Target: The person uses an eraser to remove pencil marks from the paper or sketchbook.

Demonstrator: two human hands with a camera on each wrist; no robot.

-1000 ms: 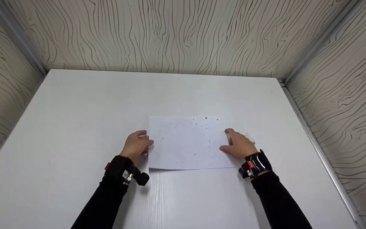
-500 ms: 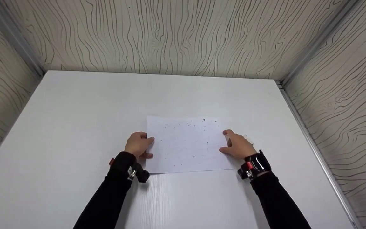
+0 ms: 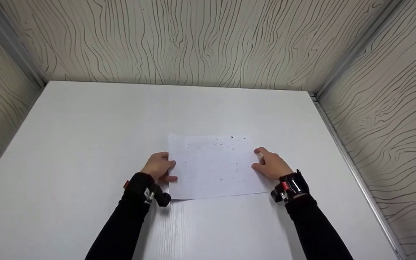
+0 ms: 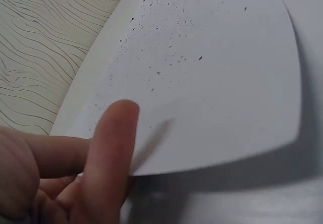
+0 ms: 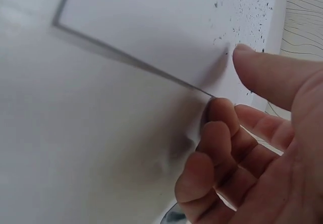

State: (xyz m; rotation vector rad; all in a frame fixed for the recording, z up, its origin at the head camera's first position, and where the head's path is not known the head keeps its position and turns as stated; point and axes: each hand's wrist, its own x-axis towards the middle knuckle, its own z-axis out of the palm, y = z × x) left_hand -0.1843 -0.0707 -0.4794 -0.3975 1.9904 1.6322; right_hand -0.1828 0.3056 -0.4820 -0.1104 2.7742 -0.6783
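Note:
A sheet of white paper (image 3: 208, 166), strewn with small dark specks (image 4: 156, 30), is over the table. Its near left corner is lifted clear of the tabletop. My left hand (image 3: 159, 167) pinches the left edge, with the thumb (image 4: 112, 143) on top and the other fingers partly hidden below. At the opposite edge my right hand (image 3: 271, 164) has its thumb (image 5: 260, 70) over the paper and curled fingers (image 5: 222, 113) against the edge from beneath. The specks lie mostly towards the far side.
The white table (image 3: 96, 119) reaches to wood-grain patterned panels (image 3: 179, 43) at the back and sides. A metal rail (image 3: 356, 173) runs along its right edge. Beside the right fingers, the right wrist view catches a small shiny grey-blue thing (image 5: 174, 215), its kind unclear.
My left fingers have moved from beside the paper to under its left edge, with the thumb over it. The near left corner has shifted slightly towards me. The right hand has barely moved.

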